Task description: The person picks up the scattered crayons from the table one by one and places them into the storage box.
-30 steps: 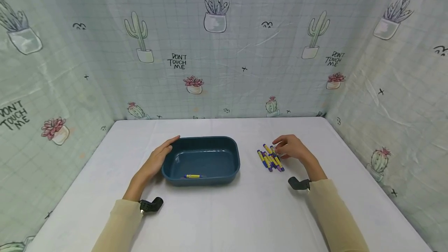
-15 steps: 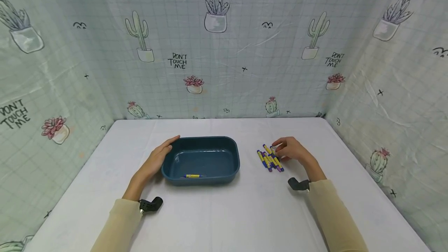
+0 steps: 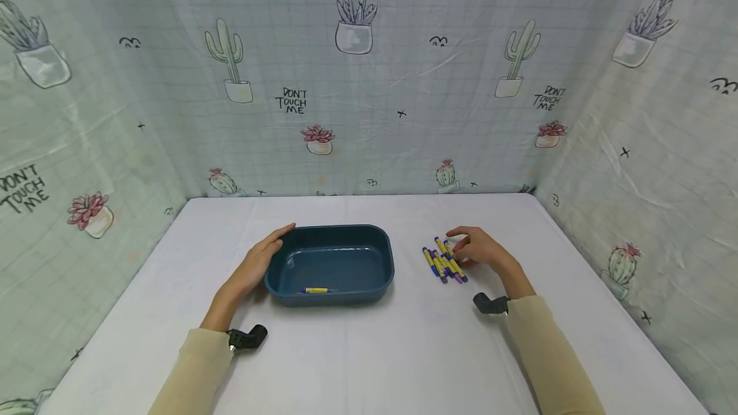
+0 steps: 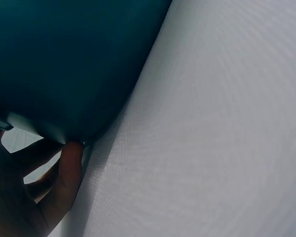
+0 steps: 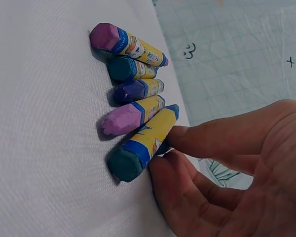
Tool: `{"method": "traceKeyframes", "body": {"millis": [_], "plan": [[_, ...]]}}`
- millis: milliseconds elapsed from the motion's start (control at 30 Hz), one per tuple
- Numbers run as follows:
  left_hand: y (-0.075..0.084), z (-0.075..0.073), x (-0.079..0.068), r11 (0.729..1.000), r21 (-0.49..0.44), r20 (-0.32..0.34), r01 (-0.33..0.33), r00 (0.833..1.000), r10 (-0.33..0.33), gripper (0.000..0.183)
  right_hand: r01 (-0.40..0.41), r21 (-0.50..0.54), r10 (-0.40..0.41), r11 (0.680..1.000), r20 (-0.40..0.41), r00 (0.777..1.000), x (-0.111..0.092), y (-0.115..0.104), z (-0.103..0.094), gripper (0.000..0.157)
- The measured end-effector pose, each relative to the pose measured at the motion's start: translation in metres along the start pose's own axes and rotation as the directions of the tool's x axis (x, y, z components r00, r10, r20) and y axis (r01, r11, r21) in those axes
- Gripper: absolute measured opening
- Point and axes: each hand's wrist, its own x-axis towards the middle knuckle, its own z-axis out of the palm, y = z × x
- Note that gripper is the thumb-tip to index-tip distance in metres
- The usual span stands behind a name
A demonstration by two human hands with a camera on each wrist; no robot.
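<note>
A dark blue-green plastic basin (image 3: 331,298) stands left of centre, with one yellow-wrapped crayon (image 3: 315,290) lying inside by its near wall. Along the basin's left end rests my left hand (image 3: 257,266), its fingers stretched toward the far corner; the left wrist view shows fingertips (image 4: 73,148) against the wall. Right of the basin lies a small pile of crayons (image 3: 442,262). At its right side is my right hand (image 3: 483,247), thumb and finger pinching a blue crayon end (image 5: 163,147), mostly hidden behind a green-tipped crayon (image 5: 155,131).
Pink, purple, blue and green crayon tips lie side by side beyond, among them a pink crayon (image 5: 126,117). The table (image 3: 357,357) has a white cover. A cactus-print cloth (image 3: 369,82) walls in the back and both sides.
My right hand has lowered slightly, and its thumb and fingers have drawn closer together at the pile's edge. The left hand, basin and crayon inside have stayed put.
</note>
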Motion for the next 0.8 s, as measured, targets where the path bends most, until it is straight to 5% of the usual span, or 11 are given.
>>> {"method": "traceKeyframes", "body": {"millis": [800], "plan": [[0.0005,0.0002,-0.0008,1.000,-0.003,0.000,0.000,1.000,0.000,0.049,-0.015,0.017,0.015,1.000,-0.005,1.000,0.0013,-0.0016,0.0000,0.053]]}}
